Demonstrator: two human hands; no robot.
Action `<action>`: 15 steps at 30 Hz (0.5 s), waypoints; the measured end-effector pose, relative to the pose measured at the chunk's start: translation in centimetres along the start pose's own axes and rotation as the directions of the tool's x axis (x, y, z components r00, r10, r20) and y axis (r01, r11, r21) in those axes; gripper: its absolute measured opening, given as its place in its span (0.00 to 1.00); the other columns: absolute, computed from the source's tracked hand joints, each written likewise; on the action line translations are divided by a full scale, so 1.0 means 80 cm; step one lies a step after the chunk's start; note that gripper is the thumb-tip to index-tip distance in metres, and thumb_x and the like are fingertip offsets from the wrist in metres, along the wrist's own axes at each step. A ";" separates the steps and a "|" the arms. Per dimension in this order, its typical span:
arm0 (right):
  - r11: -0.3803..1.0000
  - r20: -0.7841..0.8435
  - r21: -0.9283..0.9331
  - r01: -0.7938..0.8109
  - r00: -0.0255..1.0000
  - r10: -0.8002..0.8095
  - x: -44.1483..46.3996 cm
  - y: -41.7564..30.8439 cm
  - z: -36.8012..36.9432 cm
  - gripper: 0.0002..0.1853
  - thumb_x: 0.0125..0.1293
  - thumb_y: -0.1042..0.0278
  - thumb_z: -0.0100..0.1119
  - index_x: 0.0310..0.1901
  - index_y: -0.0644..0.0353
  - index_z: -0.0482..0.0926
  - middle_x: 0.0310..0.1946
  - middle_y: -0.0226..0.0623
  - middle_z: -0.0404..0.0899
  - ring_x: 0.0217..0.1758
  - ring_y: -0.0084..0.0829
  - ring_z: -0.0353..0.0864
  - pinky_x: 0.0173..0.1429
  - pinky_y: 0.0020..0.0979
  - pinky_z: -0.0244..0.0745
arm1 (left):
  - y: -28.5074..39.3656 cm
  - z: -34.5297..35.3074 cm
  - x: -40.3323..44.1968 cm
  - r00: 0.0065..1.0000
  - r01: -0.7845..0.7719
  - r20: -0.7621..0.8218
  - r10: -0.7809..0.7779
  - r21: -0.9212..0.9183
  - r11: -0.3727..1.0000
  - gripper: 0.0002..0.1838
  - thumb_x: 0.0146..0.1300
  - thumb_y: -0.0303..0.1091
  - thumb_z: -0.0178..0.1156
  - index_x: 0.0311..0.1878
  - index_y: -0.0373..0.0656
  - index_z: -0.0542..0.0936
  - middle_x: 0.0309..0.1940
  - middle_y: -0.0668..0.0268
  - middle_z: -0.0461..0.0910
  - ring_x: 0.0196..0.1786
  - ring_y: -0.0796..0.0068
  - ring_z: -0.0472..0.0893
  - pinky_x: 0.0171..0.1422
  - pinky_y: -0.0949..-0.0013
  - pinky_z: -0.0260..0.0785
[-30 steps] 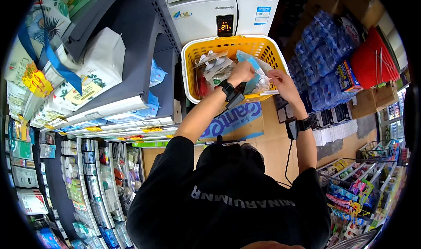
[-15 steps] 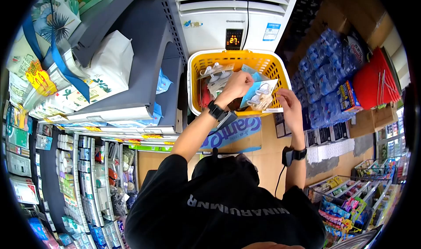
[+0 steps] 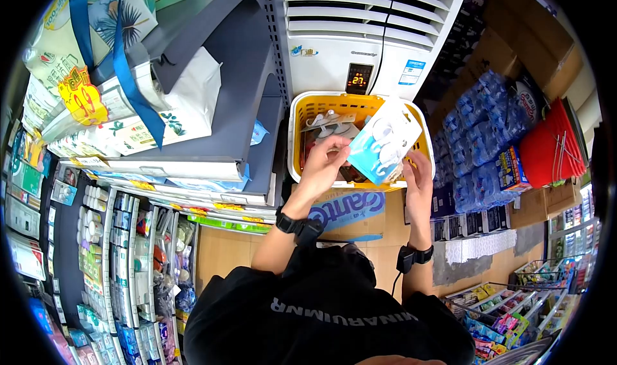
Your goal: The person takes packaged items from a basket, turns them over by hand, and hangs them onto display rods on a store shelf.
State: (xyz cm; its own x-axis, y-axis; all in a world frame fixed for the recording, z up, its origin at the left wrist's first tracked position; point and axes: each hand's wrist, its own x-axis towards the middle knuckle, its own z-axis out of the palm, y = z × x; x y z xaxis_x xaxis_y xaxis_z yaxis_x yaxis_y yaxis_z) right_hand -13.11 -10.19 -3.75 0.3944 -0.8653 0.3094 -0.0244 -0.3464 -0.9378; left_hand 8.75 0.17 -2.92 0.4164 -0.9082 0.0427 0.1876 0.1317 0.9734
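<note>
Blue-and-white packet [image 3: 385,140] is tilted over the yellow basket [image 3: 297,148], upper centre of the frame, with your left hand [image 3: 326,164] grasping its left edge between the fingers. Your right hand [image 3: 419,177] has curled fingers at its lower right edge; you can't tell whether they grip. Other packets [image 3: 331,126] lie inside the basket, below the white air conditioner [image 3: 321,66].

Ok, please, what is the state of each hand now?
Left hand: holding the blue-and-white packet by its edge.
Right hand: fingers partly curled at the packet's edge; whether they grip it cannot be told.
</note>
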 end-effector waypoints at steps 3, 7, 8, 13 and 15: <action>0.994 0.007 0.109 -0.003 1.000 0.003 -0.008 -0.014 0.015 0.24 0.76 0.69 0.57 0.69 0.66 0.67 0.67 0.48 0.72 0.70 0.37 0.72 0.70 0.35 0.69 | -0.002 -0.003 -0.027 1.000 0.007 0.000 -0.007 -0.058 0.998 0.09 0.75 0.27 0.57 0.54 0.36 0.76 0.46 0.67 0.80 0.45 0.78 0.82 0.52 0.73 0.77; 0.987 0.010 0.157 0.018 1.000 -0.020 -0.019 -0.047 0.025 0.28 0.73 0.71 0.60 0.71 0.64 0.64 0.67 0.46 0.71 0.68 0.34 0.73 0.68 0.35 0.71 | -0.011 -0.014 -0.057 0.997 -0.038 0.065 0.045 -0.110 0.993 0.09 0.74 0.26 0.58 0.54 0.38 0.74 0.48 0.69 0.77 0.49 0.80 0.79 0.55 0.72 0.77; 0.986 0.015 0.162 0.051 0.998 -0.054 -0.022 -0.053 0.026 0.30 0.72 0.74 0.60 0.73 0.63 0.62 0.67 0.44 0.71 0.66 0.32 0.74 0.66 0.34 0.72 | -0.012 -0.017 -0.061 0.994 -0.052 0.090 0.063 -0.123 0.991 0.08 0.74 0.25 0.58 0.53 0.38 0.74 0.47 0.69 0.76 0.50 0.81 0.79 0.56 0.72 0.76; 0.984 0.038 0.175 0.045 0.998 -0.053 -0.034 -0.071 0.036 0.34 0.67 0.77 0.65 0.73 0.65 0.61 0.66 0.43 0.70 0.62 0.31 0.76 0.64 0.33 0.73 | -0.002 -0.024 -0.080 0.992 -0.105 0.069 0.106 -0.023 0.994 0.09 0.73 0.23 0.59 0.53 0.40 0.75 0.46 0.72 0.76 0.49 0.83 0.77 0.56 0.76 0.70; 0.991 0.067 0.135 0.028 0.997 -0.037 -0.039 -0.068 0.035 0.36 0.64 0.81 0.67 0.72 0.67 0.61 0.66 0.43 0.70 0.62 0.31 0.76 0.64 0.33 0.74 | -0.003 -0.027 -0.085 0.991 -0.097 0.091 0.099 -0.023 0.995 0.12 0.72 0.23 0.60 0.56 0.40 0.75 0.45 0.72 0.76 0.48 0.85 0.76 0.53 0.78 0.70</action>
State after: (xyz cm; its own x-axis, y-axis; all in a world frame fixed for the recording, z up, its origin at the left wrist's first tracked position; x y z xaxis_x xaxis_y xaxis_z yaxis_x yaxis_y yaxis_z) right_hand -11.60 -4.59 -0.06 0.4558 -0.8256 0.3327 0.1105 -0.3184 -0.9415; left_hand 7.78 7.17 -3.90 0.3503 -0.9230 0.1591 0.1670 0.2287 0.9591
